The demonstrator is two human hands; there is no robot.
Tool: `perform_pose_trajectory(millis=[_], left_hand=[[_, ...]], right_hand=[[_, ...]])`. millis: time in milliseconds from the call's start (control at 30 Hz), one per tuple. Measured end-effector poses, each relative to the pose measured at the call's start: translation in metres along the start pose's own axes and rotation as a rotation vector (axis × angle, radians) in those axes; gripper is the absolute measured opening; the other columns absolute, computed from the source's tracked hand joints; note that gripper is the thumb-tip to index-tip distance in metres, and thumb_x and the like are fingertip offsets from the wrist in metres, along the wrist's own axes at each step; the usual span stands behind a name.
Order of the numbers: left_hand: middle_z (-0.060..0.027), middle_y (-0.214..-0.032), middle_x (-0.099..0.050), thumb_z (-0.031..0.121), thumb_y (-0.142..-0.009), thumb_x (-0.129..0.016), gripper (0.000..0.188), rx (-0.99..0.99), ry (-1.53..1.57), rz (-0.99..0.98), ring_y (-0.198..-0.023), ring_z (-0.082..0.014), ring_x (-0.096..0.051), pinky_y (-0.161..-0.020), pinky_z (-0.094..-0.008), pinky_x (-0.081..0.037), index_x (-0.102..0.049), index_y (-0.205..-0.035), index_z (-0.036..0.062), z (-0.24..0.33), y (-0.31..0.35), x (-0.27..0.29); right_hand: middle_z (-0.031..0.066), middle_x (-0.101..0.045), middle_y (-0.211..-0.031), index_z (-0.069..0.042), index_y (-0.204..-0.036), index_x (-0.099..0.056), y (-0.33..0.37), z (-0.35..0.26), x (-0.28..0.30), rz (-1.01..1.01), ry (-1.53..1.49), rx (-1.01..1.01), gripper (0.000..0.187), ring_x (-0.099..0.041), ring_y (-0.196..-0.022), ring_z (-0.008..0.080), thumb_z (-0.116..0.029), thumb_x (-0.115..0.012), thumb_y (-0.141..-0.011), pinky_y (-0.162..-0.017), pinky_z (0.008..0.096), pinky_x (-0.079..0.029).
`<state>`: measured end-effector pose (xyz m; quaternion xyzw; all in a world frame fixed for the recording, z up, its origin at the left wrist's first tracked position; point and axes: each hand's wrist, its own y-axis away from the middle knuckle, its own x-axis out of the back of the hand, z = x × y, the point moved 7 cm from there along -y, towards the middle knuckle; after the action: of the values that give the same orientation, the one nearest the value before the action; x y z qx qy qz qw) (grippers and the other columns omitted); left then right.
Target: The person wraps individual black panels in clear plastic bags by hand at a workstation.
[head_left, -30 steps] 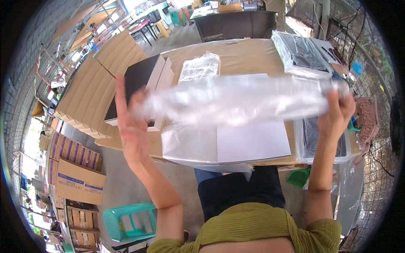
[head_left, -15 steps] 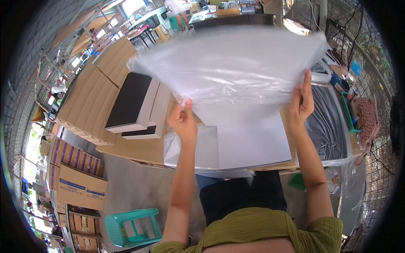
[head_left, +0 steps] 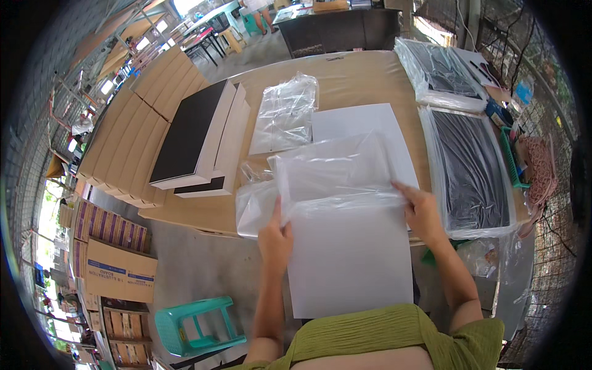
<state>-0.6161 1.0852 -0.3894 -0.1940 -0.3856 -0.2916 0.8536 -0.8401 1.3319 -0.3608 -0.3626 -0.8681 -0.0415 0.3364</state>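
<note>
Sliding a large white rectangular sheet [head_left: 351,259] into a clear plastic bag [head_left: 333,169] on the tabletop [head_left: 185,213], our left hand [head_left: 275,237] and right hand [head_left: 421,209] pinch the bag's mouth; most of the sheet remains outside.

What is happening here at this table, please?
A person is working a clear plastic bag over a large white board at the near edge of a brown table. The left hand grips the bag's mouth on one side and the right hand holds it on the other. The board's far part is inside the bag; the near part sticks out. Nearby lie spare clear bags, stacked black-topped boards and bagged black boards.
</note>
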Motion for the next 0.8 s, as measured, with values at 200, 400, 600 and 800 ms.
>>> perform_pose_trajectory(millis=[200, 400, 600, 800], left_hand=[[-0.0227, -0.083, -0.063, -0.005, -0.076, -0.055, 0.073, -0.043, -0.281, -0.132, -0.066, -0.0392, -0.06, -0.061, -0.045, -0.048, -0.04, -0.144, 0.0144, -0.008, 0.067, 0.001], [-0.0199, -0.073, -0.061, -0.008, -0.074, -0.057, 0.08, -0.162, -0.243, -0.122, -0.061, -0.0352, -0.06, -0.057, -0.0415, -0.048, -0.034, -0.147, 0.0144, -0.011, 0.129, 0.015], [-0.0165, -0.075, -0.061, -0.01, -0.074, -0.057, 0.078, -0.107, -0.202, -0.093, -0.059, -0.0316, -0.06, -0.056, -0.0357, -0.048, -0.036, -0.146, 0.0115, -0.03, 0.159, 0.02], [-0.0174, -0.077, -0.062, -0.006, -0.077, -0.06, 0.069, -0.157, 0.0, -0.343, -0.06, -0.0296, -0.061, -0.057, -0.0346, -0.049, -0.044, -0.142, 0.0118, -0.038, 0.196, 0.015]], right_hand=[[0.0207, -0.06, -0.079, -0.011, -0.128, -0.057, 0.073, -0.001, -0.008, -0.015, 0.163, 0.045, 0.055, -0.059, -0.071, 0.0379, 0.008, -0.052, -0.076, -0.066, 0.0435, -0.048], [0.0129, -0.056, -0.071, -0.015, -0.127, -0.058, 0.138, -0.012, -0.01, -0.099, 0.218, 0.031, 0.055, -0.058, -0.062, 0.0303, 0.005, -0.056, -0.076, -0.056, 0.0396, -0.048], [0.011, -0.059, -0.075, -0.012, -0.126, -0.059, 0.167, -0.025, -0.004, -0.172, 0.076, 0.054, 0.056, -0.059, -0.062, 0.0278, 0.006, -0.062, -0.074, -0.056, 0.0375, -0.049], [0.0095, -0.062, -0.08, -0.01, -0.115, -0.067, 0.183, -0.022, 0.002, -0.219, -0.147, -0.026, 0.042, -0.061, -0.065, 0.0226, 0.005, -0.066, -0.075, -0.057, 0.0326, -0.049]])
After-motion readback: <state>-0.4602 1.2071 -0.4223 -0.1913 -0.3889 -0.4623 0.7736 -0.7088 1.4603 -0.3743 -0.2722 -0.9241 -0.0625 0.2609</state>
